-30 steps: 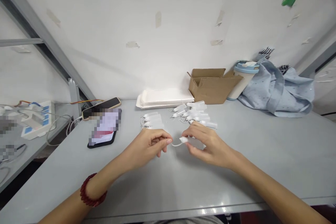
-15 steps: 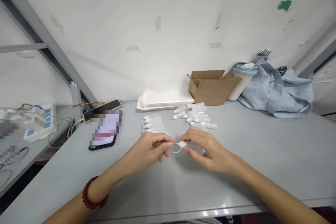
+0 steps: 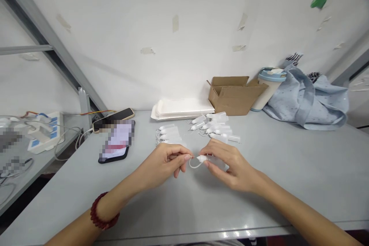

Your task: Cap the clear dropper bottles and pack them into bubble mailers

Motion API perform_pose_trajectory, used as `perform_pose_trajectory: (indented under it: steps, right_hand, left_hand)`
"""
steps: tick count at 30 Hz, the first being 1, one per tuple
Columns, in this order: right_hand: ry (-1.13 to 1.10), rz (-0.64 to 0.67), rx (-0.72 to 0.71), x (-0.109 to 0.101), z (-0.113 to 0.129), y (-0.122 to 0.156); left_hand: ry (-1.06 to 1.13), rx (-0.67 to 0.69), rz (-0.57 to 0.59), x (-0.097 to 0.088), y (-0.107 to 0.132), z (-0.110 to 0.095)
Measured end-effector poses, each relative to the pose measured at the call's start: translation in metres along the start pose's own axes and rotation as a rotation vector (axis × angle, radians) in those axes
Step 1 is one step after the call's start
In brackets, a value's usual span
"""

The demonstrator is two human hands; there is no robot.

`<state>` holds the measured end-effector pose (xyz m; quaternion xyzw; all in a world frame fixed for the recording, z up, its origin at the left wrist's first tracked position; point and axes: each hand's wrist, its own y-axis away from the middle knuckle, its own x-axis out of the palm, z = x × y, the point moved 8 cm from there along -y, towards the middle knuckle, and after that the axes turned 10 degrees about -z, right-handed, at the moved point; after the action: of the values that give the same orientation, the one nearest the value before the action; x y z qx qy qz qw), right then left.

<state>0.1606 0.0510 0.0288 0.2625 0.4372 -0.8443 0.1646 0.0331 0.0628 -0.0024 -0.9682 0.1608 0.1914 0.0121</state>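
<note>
One dark red bracelet (image 3: 94,215) rings the left wrist, nearest to us above the grey bench (image 3: 173,207). Just beyond it, we see the left grip (image 3: 164,164) closed in a fine pinch on the end of a thin white cord (image 3: 195,167), whose loop bows toward us; a fine line, perhaps a pin, runs between that pinch and the bottle's tip. The right grip (image 3: 232,163) is closed on the small translucent bottle (image 3: 215,159), thumb and forefinger just behind its white cap (image 3: 202,158). It lies sideways between the grips, cap toward the left one; we cannot tell whether it touches the bench. We judge it very light, with thin walls that would give under a squeeze, and smooth enough to roll, so we would hold it by the stiffer cap or the shoulder behind it, and gently. The cord should flex easily, while the pin, if it is one, looks easy to bend and wants a short pinch. Farther off, we find a row of similar bottles (image 3: 170,131) to the left and a looser pile (image 3: 219,127) to the right, then a flat white stack (image 3: 181,107), an open cardboard box (image 3: 235,102) and a blue bag (image 3: 311,100).
</note>
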Motion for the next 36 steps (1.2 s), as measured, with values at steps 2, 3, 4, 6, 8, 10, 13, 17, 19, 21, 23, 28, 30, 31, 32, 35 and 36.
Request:
perform_pose_trajectory:
  steps: [2,3,4,6,8,10,13,17,19,21,23,28,30,31,32,35,36]
  right_hand:
    - [-0.006,-0.001,-0.003,-0.0005,0.0009,-0.0002]
    - [-0.007,0.002,-0.001,-0.0003,0.0008,0.0000]
    - [-0.008,0.005,0.000,0.0000,0.0005,0.0004]
    - [-0.009,0.013,0.005,0.0009,-0.0005,0.0015]
    - [-0.011,0.017,0.007,0.0017,-0.0012,0.0023]
    - [-0.010,0.020,0.006,0.0024,-0.0012,0.0027]
    - [-0.007,0.023,0.001,0.0031,-0.0005,0.0025]
    - [0.001,0.022,0.000,0.0035,-0.0005,0.0025]
    - [0.001,0.019,0.000,0.0032,-0.0005,0.0025]
    - [0.004,0.012,-0.004,0.0026,0.0000,0.0021]
    - [0.004,0.000,-0.017,0.0016,0.0014,0.0015]
    - [0.005,-0.013,-0.040,0.0009,0.0040,0.0007]
    - [0.012,-0.015,-0.038,0.0006,0.0039,0.0007]
    - [0.014,-0.014,-0.039,0.0005,0.0040,0.0008]
    - [0.015,-0.013,-0.039,0.0003,0.0041,0.0008]
    - [0.017,0.000,-0.032,0.0003,0.0040,0.0008]
    - [0.019,0.002,-0.031,0.0003,0.0042,0.0008]
  left_hand:
    - [0.008,0.000,0.002,0.0003,0.0001,-0.0001]
    - [0.010,0.000,0.003,0.0004,0.0001,-0.0001]
    - [0.011,0.001,0.004,0.0005,-0.0001,0.0001]
    - [0.008,0.004,0.004,0.0004,-0.0005,0.0005]
    - [0.007,0.001,0.004,0.0001,-0.0010,0.0013]
    - [0.012,-0.004,0.005,-0.0001,-0.0014,0.0019]
    - [0.023,-0.007,0.009,0.0000,-0.0017,0.0021]
    - [0.037,-0.009,0.013,0.0003,-0.0029,0.0031]
    - [0.044,-0.013,0.013,0.0002,-0.0032,0.0038]
    - [0.051,-0.016,0.011,-0.0001,-0.0031,0.0040]
    - [0.055,-0.016,0.012,-0.0002,-0.0024,0.0035]
    - [0.088,-0.032,0.030,0.0004,-0.0017,0.0038]
    - [0.094,-0.033,0.037,0.0007,-0.0021,0.0041]
    - [0.093,-0.033,0.039,0.0007,-0.0024,0.0042]
    - [0.089,-0.032,0.040,0.0006,-0.0025,0.0041]
    - [0.078,-0.033,0.038,0.0003,-0.0020,0.0034]
    - [0.076,-0.035,0.038,0.0003,-0.0016,0.0030]
